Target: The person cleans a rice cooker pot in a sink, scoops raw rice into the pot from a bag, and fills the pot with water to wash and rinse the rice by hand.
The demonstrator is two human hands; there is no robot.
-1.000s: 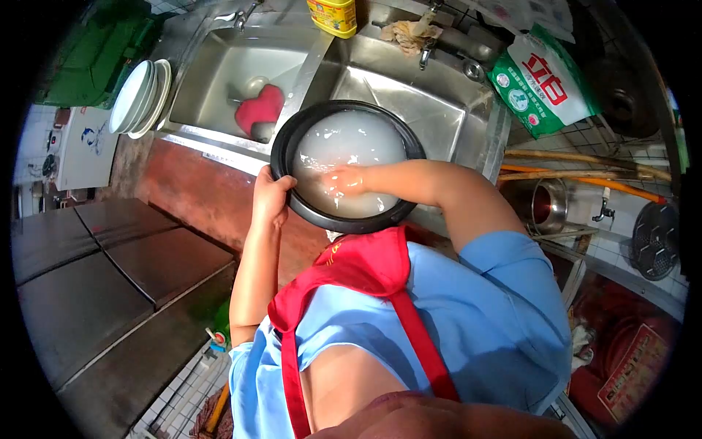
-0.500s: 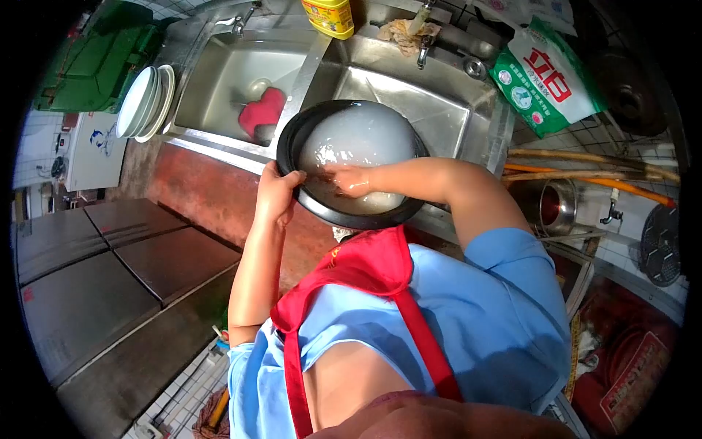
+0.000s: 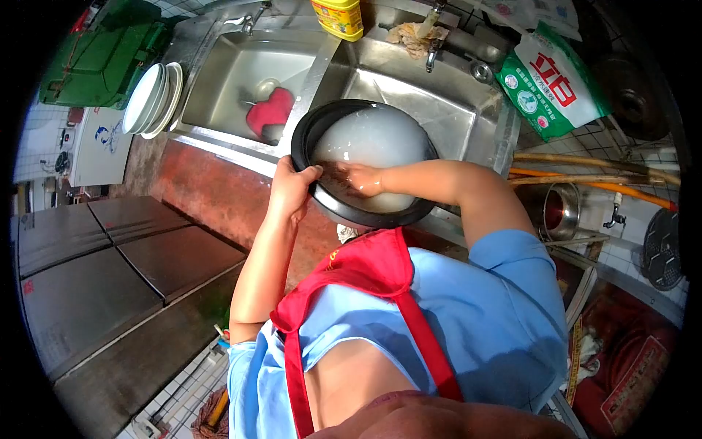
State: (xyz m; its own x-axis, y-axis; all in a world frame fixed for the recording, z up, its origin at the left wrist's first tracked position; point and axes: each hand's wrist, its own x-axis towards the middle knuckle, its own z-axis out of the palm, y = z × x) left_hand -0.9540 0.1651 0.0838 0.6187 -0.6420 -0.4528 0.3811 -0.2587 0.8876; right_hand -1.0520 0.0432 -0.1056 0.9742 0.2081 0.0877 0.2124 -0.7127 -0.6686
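My left hand [image 3: 291,183] grips the near left rim of a round black basin [image 3: 303,132], thumb over the edge. Cloudy whitish water [image 3: 376,143] fills much of the basin, which is held tilted in front of the sinks. My right hand [image 3: 363,179] reaches in from the right and dips into the water near the left side. Its fingertips are under the surface and hidden, beside a brownish patch that I cannot make out.
Behind the basin are a left sink [image 3: 212,95] with a red heart-shaped item [image 3: 271,110] and a right sink [image 3: 409,84]. Stacked white plates [image 3: 150,99] stand at left. A yellow bottle [image 3: 340,18], a green-and-white detergent bag [image 3: 552,80] and a metal pot [image 3: 559,208] are nearby.
The view has shifted slightly, so most things sit a little further right. My right hand has moved a little within the water, and more of the brownish patch shows. My left hand keeps its grip.
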